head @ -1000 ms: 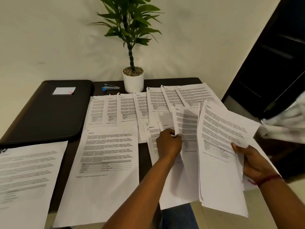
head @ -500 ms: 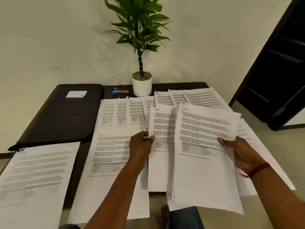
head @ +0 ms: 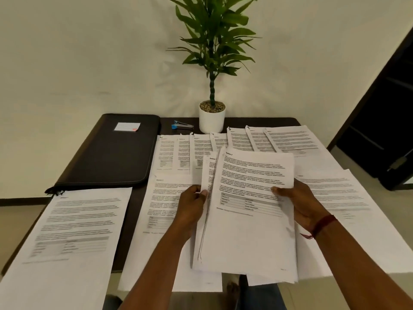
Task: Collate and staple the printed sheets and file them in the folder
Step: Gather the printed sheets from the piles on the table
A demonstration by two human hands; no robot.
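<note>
I hold a stack of printed sheets (head: 250,231) above the near edge of the dark table (head: 131,220). My left hand (head: 192,206) pinches the left edge of a sheet that slides under the stack's top page. My right hand (head: 299,202) grips the stack's right edge, thumb on top. A row of overlapping stapled sets (head: 223,148) lies along the back of the table. Single sheets lie flat at the left (head: 73,231), in the middle (head: 163,198) and at the right (head: 335,193). The black zipped folder (head: 111,153) sits at back left. A blue stapler (head: 181,125) rests beside it.
A potted plant in a white pot (head: 211,118) stands at the back centre against the wall. A small white card (head: 127,126) lies on the folder. A dark door (head: 384,130) is at the right. The loose sheets overhang the table's near edge.
My left hand carried its sheet rightward to meet the stack in my right hand. The two bunches, apart before, now overlap as one. The view tilted up slightly.
</note>
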